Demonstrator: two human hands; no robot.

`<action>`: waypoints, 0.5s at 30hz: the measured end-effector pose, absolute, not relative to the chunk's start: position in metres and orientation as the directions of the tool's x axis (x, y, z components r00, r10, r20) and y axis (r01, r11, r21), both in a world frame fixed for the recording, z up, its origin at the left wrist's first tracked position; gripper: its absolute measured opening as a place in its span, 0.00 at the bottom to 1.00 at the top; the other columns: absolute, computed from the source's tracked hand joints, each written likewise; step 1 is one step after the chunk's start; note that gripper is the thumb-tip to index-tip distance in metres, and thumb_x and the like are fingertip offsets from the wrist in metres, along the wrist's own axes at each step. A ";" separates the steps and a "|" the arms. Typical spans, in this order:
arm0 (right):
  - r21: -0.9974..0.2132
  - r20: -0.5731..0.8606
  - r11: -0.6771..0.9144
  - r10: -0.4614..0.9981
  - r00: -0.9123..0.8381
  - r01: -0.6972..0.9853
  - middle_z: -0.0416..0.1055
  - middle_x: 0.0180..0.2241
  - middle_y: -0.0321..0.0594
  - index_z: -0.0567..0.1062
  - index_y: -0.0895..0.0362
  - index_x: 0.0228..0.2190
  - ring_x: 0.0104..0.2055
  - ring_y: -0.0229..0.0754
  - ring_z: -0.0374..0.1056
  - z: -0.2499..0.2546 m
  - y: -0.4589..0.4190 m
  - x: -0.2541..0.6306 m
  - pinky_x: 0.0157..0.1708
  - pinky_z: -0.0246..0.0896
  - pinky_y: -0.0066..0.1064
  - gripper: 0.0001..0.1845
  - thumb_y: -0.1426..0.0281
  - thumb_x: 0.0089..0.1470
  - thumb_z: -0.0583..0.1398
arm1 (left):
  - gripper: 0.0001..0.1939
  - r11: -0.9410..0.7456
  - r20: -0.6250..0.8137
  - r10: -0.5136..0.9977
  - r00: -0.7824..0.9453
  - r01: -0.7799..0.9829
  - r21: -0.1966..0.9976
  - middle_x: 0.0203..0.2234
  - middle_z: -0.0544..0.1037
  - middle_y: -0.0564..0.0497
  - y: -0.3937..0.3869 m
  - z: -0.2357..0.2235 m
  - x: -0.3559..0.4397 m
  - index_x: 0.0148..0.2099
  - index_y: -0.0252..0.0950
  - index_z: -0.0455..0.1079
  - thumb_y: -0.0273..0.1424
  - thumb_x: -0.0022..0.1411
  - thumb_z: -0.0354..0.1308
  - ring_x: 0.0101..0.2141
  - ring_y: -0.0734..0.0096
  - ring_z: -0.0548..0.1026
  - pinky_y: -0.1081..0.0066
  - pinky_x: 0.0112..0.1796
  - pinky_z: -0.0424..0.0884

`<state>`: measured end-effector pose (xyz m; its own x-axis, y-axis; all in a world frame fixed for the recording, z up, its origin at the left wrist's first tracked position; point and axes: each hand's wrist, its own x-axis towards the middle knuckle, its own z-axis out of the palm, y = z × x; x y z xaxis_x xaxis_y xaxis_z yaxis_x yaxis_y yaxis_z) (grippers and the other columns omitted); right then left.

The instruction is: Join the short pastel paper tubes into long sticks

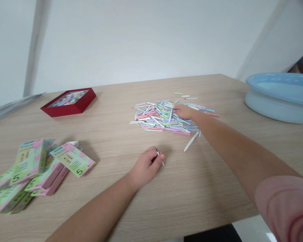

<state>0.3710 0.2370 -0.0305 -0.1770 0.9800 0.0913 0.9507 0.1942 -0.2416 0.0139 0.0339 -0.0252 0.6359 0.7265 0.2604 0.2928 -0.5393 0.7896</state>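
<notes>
My left hand (147,166) rests on the near middle of the table, closed around a thin white pen refill (160,158) with a dark tip. Farther away, my right hand (183,111) reaches into a spread pile of pen parts (164,125) in pink, green, blue, lilac and white. Its fingers are bent together at the pile, and what they pinch, if anything, is hidden. Beside those fingertips a white pen barrel (170,115) slants up. A white pen (191,141) lies apart at the pile's near right edge.
A red box (84,103) of similar pen parts stands at the back left. Several green and pink cartons (74,159) marked 5 are heaped at the left. On the right sits a large light-blue basin (275,104). A wall rises behind the wooden table (111,134).
</notes>
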 end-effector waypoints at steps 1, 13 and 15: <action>-0.262 0.099 0.211 0.976 -0.192 0.942 0.74 0.62 0.43 0.79 0.52 0.57 0.63 0.47 0.70 -0.030 0.236 0.370 0.62 0.61 0.33 0.22 0.63 0.68 0.55 | 0.20 -0.539 0.259 0.726 0.637 0.294 0.789 0.31 0.74 0.49 0.034 -0.025 0.014 0.36 0.36 0.74 0.41 0.77 0.51 0.34 0.68 0.72 0.68 0.38 0.67; -0.345 0.176 0.148 0.980 -0.091 0.927 0.84 0.39 0.36 0.81 0.48 0.55 0.40 0.46 0.78 -0.015 0.211 0.381 0.43 0.70 0.33 0.22 0.59 0.67 0.54 | 0.19 -0.533 0.252 0.727 0.639 0.294 0.794 0.32 0.74 0.49 0.034 -0.026 0.014 0.36 0.36 0.73 0.41 0.76 0.51 0.35 0.68 0.73 0.68 0.38 0.68; -0.323 0.230 0.119 0.972 -0.045 0.939 0.84 0.44 0.41 0.81 0.51 0.52 0.46 0.49 0.77 -0.012 0.221 0.378 0.46 0.68 0.34 0.22 0.59 0.67 0.53 | 0.19 -0.528 0.245 0.727 0.641 0.294 0.797 0.32 0.75 0.48 0.033 -0.025 0.014 0.36 0.36 0.74 0.41 0.77 0.51 0.35 0.68 0.73 0.68 0.39 0.68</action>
<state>0.3777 0.2215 -0.0119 -0.0446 0.9722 0.2297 0.9388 0.1194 -0.3231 0.0139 0.0333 -0.0249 0.6413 0.7271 0.2451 0.2940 -0.5279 0.7968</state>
